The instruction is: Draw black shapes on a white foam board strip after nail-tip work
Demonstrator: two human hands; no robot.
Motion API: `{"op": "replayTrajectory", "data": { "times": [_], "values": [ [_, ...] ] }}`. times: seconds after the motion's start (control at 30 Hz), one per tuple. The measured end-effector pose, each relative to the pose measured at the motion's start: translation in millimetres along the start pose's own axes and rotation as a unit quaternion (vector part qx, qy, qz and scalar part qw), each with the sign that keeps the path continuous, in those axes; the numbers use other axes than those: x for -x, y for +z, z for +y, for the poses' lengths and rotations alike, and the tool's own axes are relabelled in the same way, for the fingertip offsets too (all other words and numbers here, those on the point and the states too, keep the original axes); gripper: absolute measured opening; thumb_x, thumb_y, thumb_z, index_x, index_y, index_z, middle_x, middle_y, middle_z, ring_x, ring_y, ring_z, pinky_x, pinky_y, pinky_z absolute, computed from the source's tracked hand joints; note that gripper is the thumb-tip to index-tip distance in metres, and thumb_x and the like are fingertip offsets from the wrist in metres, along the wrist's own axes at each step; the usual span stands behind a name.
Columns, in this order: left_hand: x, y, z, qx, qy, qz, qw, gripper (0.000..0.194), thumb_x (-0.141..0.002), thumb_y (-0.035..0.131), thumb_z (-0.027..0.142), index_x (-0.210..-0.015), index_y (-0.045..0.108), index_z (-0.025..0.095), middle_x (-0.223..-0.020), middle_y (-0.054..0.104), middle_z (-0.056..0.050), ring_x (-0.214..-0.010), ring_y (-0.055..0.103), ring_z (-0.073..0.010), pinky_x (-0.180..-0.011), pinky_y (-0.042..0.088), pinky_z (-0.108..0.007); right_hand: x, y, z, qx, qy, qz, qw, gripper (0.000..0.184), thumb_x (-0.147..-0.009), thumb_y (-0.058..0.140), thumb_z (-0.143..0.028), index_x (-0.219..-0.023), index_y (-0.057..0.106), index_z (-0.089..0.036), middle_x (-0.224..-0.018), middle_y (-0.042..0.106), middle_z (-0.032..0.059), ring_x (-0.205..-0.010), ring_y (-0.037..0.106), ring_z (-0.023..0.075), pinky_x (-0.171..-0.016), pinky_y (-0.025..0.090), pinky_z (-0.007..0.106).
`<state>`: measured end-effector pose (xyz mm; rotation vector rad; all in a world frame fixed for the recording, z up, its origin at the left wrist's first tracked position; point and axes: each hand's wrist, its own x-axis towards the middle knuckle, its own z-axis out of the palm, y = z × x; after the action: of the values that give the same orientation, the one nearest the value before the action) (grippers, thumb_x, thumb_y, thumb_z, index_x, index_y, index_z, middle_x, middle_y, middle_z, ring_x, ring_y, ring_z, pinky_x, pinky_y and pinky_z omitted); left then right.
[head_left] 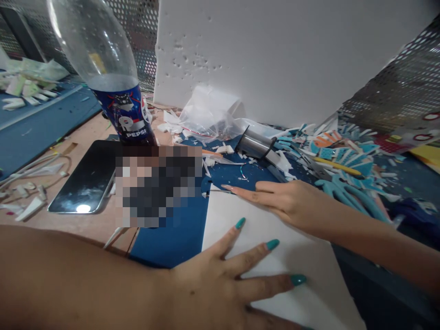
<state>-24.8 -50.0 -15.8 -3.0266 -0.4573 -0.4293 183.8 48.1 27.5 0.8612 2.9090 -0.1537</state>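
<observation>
A white sheet [223, 229] lies on the blue surface. Spread across its near part is my left hand [220, 279], palm down with fingers apart and teal nails showing. My right hand [285, 201] reaches in from the right over the sheet's far edge. Its index finger points left and other fingers are curled in. Under that fingertip runs a thin dark line [220, 190]; what it is, and whether the hand grips it, is unclear. Just beyond the right hand are a grey spool [256, 143] and light-blue-handled pliers [347, 190].
A Pepsi bottle [127, 110] stands at the back left, near a phone [85, 178] and a blurred-out patch [154, 188]. Behind, a large white board [275, 55] rises beside a clear plastic bag [209, 114]. Blue and white scraps [357, 160] pile up at the right.
</observation>
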Motion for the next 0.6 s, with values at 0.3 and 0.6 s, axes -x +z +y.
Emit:
{"op": "replayTrajectory", "data": {
  "times": [0.3,0.6],
  "values": [
    [1.8,10.6,4.6,0.006,-0.018,-0.005,1.000,0.041,-0.098,0.032,0.040,-0.137,0.037,0.048,-0.152,0.031,0.007,-0.135,0.035,-0.0335,-0.100,0.040,-0.056,-0.3,4.8,-4.2,0.072,-0.018,0.035,0.997,0.063,-0.085,0.032,-0.003,-0.143,0.042,-0.025,-0.085,0.067,0.0062,-0.045,0.052,0.0105,-0.041,0.032,0.022],
    [8.9,26.3,10.9,-0.038,-0.037,0.043,0.998,0.044,-0.096,0.039,0.040,-0.139,0.034,0.049,-0.153,0.030,0.007,-0.138,0.030,-0.0313,-0.107,0.032,-0.057,9.4,4.3,0.0,0.087,-0.028,0.017,0.996,0.066,-0.083,0.036,-0.002,-0.145,0.038,-0.025,-0.081,0.065,0.0034,-0.040,0.044,0.0083,-0.039,0.024,0.023]
  ]
}}
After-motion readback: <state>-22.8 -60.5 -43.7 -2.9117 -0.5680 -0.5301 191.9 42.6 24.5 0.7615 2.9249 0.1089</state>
